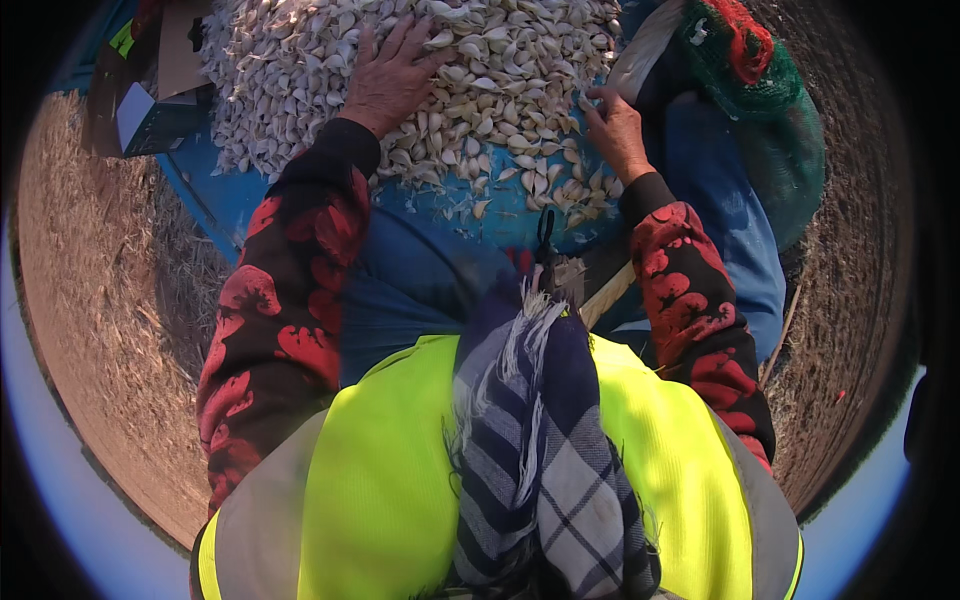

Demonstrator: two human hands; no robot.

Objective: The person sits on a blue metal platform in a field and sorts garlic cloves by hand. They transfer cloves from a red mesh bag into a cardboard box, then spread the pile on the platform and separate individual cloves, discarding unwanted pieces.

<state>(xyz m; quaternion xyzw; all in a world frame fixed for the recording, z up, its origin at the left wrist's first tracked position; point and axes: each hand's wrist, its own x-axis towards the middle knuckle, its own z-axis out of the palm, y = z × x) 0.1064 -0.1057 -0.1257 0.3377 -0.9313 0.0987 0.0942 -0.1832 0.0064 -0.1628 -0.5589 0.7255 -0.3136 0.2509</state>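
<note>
A broad heap of garlic cloves (495,67) covers much of a blue surface (435,206). My left hand (394,75) lies palm down on the heap with its fingers spread, holding nothing that shows. At the heap's right edge is my right hand (616,129), its thumb and index finger bent near each other beside the blue surface. Whether a clove sits between those fingertips is too small to tell. Loose cloves (551,180) and bits of papery skin lie scattered on the near part of the surface, between my hands and my lap.
An open cardboard box (180,56) stands at the upper left, beside the heap. A green mesh sack (780,150) with red netting at its top rests at the right, by my leg. A thick pale rope (649,45) runs near my right hand. Dry ground (97,270) lies around.
</note>
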